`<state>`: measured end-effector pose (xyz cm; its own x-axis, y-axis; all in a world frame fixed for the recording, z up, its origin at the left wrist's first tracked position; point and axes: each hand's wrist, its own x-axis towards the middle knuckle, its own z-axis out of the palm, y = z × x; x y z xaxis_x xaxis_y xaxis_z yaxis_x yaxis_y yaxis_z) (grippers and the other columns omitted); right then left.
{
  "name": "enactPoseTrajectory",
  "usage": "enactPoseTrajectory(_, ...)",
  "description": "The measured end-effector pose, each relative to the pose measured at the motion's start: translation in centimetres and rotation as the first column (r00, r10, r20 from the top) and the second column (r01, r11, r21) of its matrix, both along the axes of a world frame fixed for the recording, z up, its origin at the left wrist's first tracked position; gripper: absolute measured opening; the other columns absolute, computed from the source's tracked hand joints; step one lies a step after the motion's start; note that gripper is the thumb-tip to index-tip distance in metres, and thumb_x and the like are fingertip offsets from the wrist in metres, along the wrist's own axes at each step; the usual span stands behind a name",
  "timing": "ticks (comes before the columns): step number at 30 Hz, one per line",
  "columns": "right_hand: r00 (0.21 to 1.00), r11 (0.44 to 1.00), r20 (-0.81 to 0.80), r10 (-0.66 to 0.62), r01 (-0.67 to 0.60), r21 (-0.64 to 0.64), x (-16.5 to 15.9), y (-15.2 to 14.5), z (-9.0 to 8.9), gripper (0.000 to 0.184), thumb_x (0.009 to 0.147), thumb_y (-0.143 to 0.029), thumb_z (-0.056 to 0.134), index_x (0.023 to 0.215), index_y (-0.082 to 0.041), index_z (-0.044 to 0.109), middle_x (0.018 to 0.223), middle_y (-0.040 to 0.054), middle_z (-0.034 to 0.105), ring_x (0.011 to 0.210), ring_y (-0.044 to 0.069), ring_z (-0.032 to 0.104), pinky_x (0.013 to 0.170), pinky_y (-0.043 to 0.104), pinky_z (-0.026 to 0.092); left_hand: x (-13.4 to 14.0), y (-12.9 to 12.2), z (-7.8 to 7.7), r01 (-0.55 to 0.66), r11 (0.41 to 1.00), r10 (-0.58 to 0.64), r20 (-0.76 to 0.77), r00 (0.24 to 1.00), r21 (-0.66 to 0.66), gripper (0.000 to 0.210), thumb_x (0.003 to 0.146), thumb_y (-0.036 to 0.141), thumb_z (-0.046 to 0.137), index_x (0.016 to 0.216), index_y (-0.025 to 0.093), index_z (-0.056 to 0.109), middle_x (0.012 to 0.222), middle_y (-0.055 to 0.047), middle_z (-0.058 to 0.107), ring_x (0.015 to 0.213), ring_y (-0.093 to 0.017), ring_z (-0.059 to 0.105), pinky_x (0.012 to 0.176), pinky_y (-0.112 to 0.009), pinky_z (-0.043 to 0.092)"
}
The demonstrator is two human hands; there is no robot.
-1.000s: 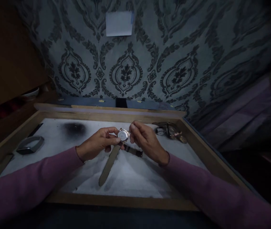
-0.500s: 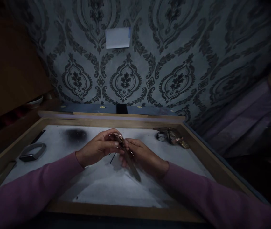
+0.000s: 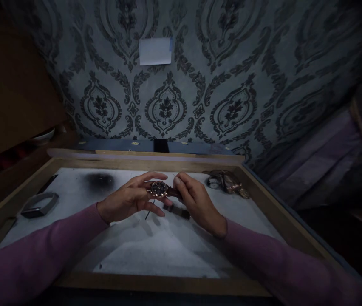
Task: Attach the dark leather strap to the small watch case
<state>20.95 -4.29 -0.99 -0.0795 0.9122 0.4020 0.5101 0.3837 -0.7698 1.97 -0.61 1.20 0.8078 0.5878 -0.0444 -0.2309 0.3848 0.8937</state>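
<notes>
Wristwatch (image 3: 159,188) dial up above wood-rimmed tray (image 3: 162,282), between the hands. Left hand (image 3: 128,199) half open, fingers spread about its case; right hand (image 3: 197,200) curled nearly closed on brown strap (image 3: 173,192), three o'clock. Grey band (image 3: 45,206) at nine.

A white surface (image 3: 155,257) framed by a low wooden rim (image 3: 162,279) carries a grey-banded watch (image 3: 41,205) on its left, with a narrow black strip (image 3: 47,183) just behind it near the far corner. Toward the middle lie a dark watch strap (image 3: 180,211) and, just left of it, a thin dark rod (image 3: 149,211). Several wristwatches (image 3: 227,183) are heaped at the far right, while a sooty smudge (image 3: 98,182) darkens the far left.
</notes>
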Motion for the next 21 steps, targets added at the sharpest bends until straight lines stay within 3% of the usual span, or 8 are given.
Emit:
enactPoseTrajectory(3,0.999,0.999,0.038,0.032,-0.032,-0.002,0.2,-0.4,-0.2,0.031,0.097,-0.033,0.036,0.068,-0.021,0.038,0.060,-0.0039,0.039,0.054,0.011,0.037,0.051,0.024,0.030,0.1,-0.1,-0.3,-0.027,0.999,0.029,-0.080,0.996,0.026,0.040,0.076,0.016,0.066,0.113,0.016,0.050,0.101,-0.009,0.064,0.084,-0.021,0.067,0.064,-0.030,0.054)
enactPoseTrajectory(6,0.992,0.991,0.044,0.122,-0.120,-0.055,0.2,-0.6,-0.4,0.031,0.097,-0.033,0.036,0.069,-0.020,0.041,0.060,-0.0041,0.040,0.054,0.010,0.038,0.052,0.023,0.031,0.3,0.1,-1.0,-0.024,0.997,0.038,-0.180,0.983,0.075,0.028,0.076,0.020,0.070,0.098,0.011,0.055,0.084,-0.006,0.064,0.068,-0.015,0.066,0.055,-0.023,0.049)
enactPoseTrajectory(10,0.971,0.962,0.005,0.239,-0.236,-0.139,0.3,-0.6,-0.5,0.032,0.098,-0.035,0.037,0.070,-0.019,0.044,0.061,-0.0038,0.044,0.054,0.010,0.039,0.051,0.021,0.032,0.4,0.5,-1.3,0.004,0.991,0.022,-0.190,0.982,0.135,0.021,0.077,0.023,0.069,0.085,0.011,0.054,0.077,-0.005,0.063,0.062,-0.011,0.063,0.052,-0.019,0.046)
enactPoseTrajectory(18,0.967,0.957,0.049,0.250,-0.239,-0.162,0.7,-0.6,-0.3,0.032,0.097,-0.034,0.038,0.071,-0.018,0.048,0.056,-0.0033,0.047,0.050,0.010,0.042,0.049,0.022,0.032,0.0,0.5,-1.3,0.037,0.958,0.035,-0.247,0.968,0.283,0.022,0.086,0.034,0.059,0.086,0.016,0.046,0.073,-0.002,0.061,0.054,-0.010,0.057,0.043,-0.018,0.041)
enactPoseTrajectory(21,0.972,0.949,-0.042,0.229,-0.233,-0.214,0.7,-0.3,-0.2,0.033,0.095,-0.038,0.041,0.068,-0.019,0.046,0.054,-0.0044,0.043,0.048,0.009,0.039,0.045,0.021,0.030,0.1,0.2,-1.0,0.034,0.950,0.048,-0.253,0.966,0.309,0.023,0.087,0.035,0.057,0.095,0.018,0.044,0.071,0.001,0.058,0.054,-0.010,0.056,0.043,-0.018,0.040)
